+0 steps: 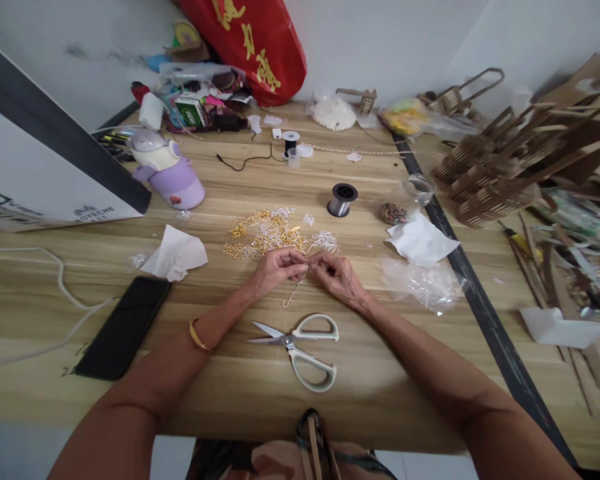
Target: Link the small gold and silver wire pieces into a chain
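Note:
My left hand (281, 268) and my right hand (334, 272) meet over the table, fingertips pinched close together. Between them they hold one end of a thin silver chain (293, 293), which hangs toward me and ends in a small ring. The exact spot where the fingers grip is too small to make out. Just beyond my hands lies a pile of gold and silver jewelry findings (273, 233), with silver pins (325, 241) at its right. Nearer to me rests a pair of white-handled scissors (289, 340), blades apart and pointing left.
A spool of wire (342, 200) stands behind the findings. To the right are a glass jar of beads (405, 200), white paper (423, 239) and a plastic bag (425, 283). A black phone (123, 328), tissue (176, 255) and purple bottle (170, 173) sit left. Small woven baskets (495, 167) crowd the right.

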`<state>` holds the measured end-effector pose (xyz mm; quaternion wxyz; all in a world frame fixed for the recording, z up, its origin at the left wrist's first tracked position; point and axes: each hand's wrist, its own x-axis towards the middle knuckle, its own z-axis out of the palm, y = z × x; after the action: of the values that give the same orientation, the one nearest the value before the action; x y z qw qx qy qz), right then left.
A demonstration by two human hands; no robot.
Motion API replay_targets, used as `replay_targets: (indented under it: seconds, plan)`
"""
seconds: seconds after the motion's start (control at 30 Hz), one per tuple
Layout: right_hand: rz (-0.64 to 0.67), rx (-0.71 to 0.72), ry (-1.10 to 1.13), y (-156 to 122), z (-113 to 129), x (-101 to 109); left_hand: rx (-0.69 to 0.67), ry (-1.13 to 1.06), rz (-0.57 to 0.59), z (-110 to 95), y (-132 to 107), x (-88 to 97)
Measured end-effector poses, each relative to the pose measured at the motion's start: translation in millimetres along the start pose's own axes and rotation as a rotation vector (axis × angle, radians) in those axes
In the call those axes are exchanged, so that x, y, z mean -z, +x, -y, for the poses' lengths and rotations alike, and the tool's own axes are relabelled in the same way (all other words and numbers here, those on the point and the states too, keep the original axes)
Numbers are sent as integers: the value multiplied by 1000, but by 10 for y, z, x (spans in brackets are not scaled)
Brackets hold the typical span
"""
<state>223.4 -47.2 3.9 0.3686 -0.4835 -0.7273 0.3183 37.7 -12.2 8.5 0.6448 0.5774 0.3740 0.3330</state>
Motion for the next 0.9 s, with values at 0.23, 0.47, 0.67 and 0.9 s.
replay_targets:
  seconds: [0.23,0.47,0.67,0.9]
  plan:
    - [20,13,-14,-5,11,-13,-60,40,-25,54,35,21]
    - [54,43,-24,14,12,26,-83,55,-17,57,39,29]
    - [0,63,-136,11,68,61,-101,73,-31,73,39,40]
    - [-45,116,-235,-13,207,72,-122,78,-54,68,35,29]
